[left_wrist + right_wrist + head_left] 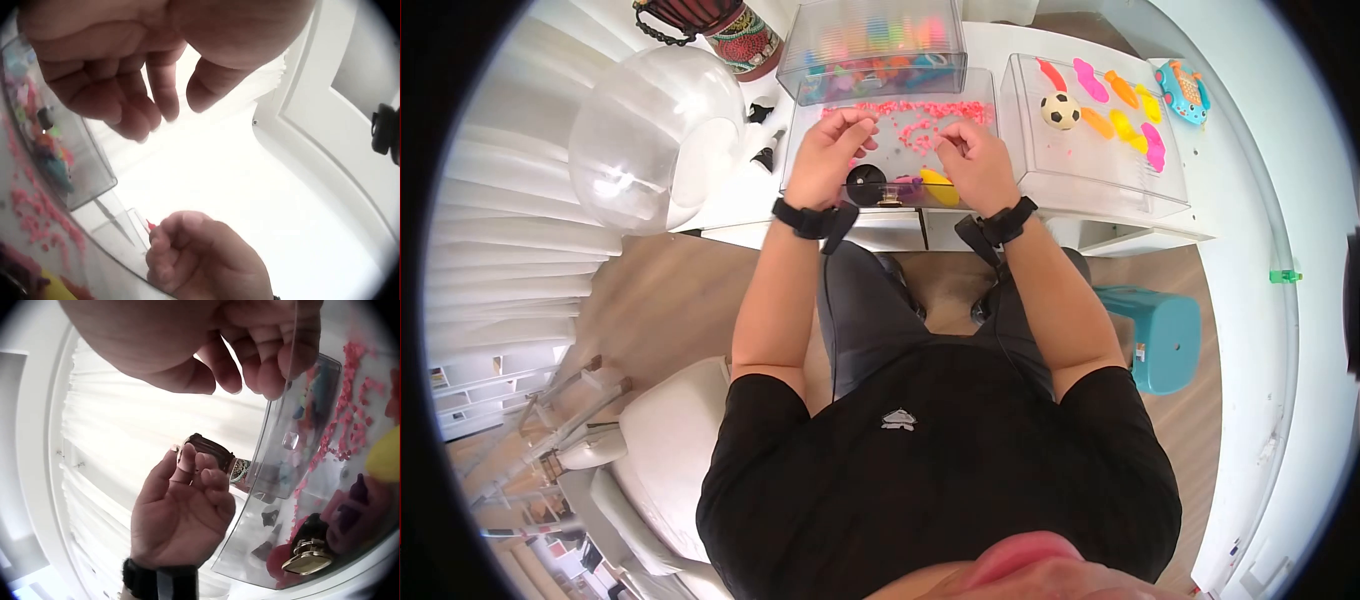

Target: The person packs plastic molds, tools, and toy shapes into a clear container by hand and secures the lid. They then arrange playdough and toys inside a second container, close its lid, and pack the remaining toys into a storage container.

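Both hands hover over a see-through plastic box [802,125] on the white table. Pink small pieces [945,111] lie scattered across its far part. My left hand [832,157] is over the box's left side, fingers loosely bent, thumb apart from them in the left wrist view. Opposite it, my right hand [980,167] is over the right side, its fingers likewise loosely bent. Nothing shows in either hand. Close under them, along the near wall, lie a black round thing [865,186], a purple piece [907,188] and a yellow piece [940,187]. A gold-coloured clasp [307,557] shows in the right wrist view.
Behind stands another see-through box [870,70] of colourful pieces. To the right, a see-through box [1100,190] bears a small football [1060,111] and bright flat shapes [1090,80]. A transparent balloon [620,140], a drum [745,42] and a blue toy [1183,93] stand around; a teal stool [1170,340] is below.
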The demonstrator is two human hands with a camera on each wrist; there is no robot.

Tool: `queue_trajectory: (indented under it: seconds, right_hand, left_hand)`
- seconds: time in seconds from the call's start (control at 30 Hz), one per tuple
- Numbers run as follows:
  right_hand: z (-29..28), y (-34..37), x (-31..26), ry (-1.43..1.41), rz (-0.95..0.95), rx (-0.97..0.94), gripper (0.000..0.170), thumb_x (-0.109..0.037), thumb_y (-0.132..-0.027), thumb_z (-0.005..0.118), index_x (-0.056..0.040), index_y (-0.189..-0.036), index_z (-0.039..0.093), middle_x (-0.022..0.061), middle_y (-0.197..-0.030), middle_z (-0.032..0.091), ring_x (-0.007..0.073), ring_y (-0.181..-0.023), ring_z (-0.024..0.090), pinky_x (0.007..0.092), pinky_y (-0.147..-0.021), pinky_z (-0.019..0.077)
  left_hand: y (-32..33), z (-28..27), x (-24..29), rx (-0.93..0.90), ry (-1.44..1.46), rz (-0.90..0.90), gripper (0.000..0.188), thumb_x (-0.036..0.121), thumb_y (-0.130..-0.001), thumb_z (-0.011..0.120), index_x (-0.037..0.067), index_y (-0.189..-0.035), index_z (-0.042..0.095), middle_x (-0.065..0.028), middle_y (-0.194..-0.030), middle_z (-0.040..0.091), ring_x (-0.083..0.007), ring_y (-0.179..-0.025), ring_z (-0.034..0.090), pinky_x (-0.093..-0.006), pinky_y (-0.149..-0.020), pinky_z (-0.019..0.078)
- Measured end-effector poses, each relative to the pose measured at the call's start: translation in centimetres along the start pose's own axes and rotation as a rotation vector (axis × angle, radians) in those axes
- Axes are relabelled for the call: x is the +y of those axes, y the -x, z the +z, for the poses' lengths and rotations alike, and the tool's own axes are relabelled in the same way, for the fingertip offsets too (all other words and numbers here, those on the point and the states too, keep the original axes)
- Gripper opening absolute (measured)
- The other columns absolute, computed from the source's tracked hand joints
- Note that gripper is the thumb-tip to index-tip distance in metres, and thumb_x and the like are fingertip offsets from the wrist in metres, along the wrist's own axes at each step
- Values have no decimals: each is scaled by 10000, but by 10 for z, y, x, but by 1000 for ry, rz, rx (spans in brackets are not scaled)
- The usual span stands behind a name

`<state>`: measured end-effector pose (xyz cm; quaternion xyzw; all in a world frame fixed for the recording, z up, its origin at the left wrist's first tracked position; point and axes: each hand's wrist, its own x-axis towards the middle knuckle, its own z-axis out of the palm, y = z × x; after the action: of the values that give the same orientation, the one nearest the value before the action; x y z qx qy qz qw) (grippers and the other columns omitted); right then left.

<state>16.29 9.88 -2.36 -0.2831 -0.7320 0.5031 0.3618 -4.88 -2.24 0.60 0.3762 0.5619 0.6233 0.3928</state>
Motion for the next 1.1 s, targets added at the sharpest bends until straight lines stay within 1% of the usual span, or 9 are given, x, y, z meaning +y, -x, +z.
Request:
queue_trajectory:
  seconds: [0.07,0.17,0.2,0.27,0.33,0.47,0.57,0.63,1.1]
  right_hand:
    - [2,4,2,-9,19,6,154,-150,-925,712,-10,-989,701,108,-874,703,204,-777,677,342,-709,530]
    - [1,1,6,11,-48,-28,171,-149,-990,690,6,-1057,673,34,-841,686,83,-678,633,257,-607,519]
    - [0,-1,5,34,-32,-40,173,-150,-986,691,4,-1061,676,39,-852,691,88,-685,637,263,-620,526]
    - [1,-1,1,48,-16,-50,175,-151,-982,692,2,-1066,678,43,-864,696,93,-692,640,269,-632,533]
    - [0,-1,-5,18,29,-33,181,-179,-922,687,-13,-987,722,131,-884,732,224,-753,679,352,-718,542]
    - [-1,3,-9,117,-23,-27,161,-146,-959,699,-10,-1044,695,68,-896,706,138,-768,655,299,-718,533]
    - [-1,3,-7,99,-39,-27,154,-146,-949,704,-14,-1028,697,77,-886,694,152,-774,642,310,-726,524]
    - [1,2,-6,76,-66,1,179,-168,-913,683,1,-965,714,142,-861,723,241,-747,683,365,-709,543]
    - [0,3,-7,71,-87,10,176,-168,-896,684,2,-939,700,156,-827,700,293,-744,676,397,-691,533]
  left_hand:
    - [7,-14,19,-46,-194,10,212,182,-1023,688,22,-1162,704,-17,-1019,727,-111,-894,678,-272,-815,521]
    - [0,-48,34,-148,-708,-9,317,251,-979,722,31,-1206,710,-74,-1071,749,-190,-875,698,-319,-841,545]
    - [-3,-56,39,-214,-1012,-27,356,279,-959,736,36,-1218,712,-93,-1089,752,-222,-865,702,-334,-847,548]
    - [-11,-72,34,-260,-1109,-62,375,243,-927,751,19,-1226,715,-114,-1068,752,-207,-941,701,-338,-879,548]
    - [-19,-85,25,-501,-1442,-6,415,279,-896,777,47,-1235,721,-136,-1117,754,-276,-1030,712,-384,-920,549]
    - [-29,-65,34,-654,-1629,-125,450,285,-876,784,104,-1281,705,-145,-1179,748,-336,-1127,688,-430,-992,540]
    - [-43,-48,26,-760,-1785,-177,485,298,-858,797,146,-1309,698,-131,-1227,744,-330,-1156,692,-445,-982,554]
    - [-53,-42,18,-837,-1927,-214,530,337,-840,815,170,-1327,692,-114,-1230,752,-326,-1157,706,-449,-958,572]
    - [-84,-39,-17,-763,-1890,-197,379,274,-918,754,83,-1234,668,-206,-1168,743,-384,-1126,708,-496,-923,562]
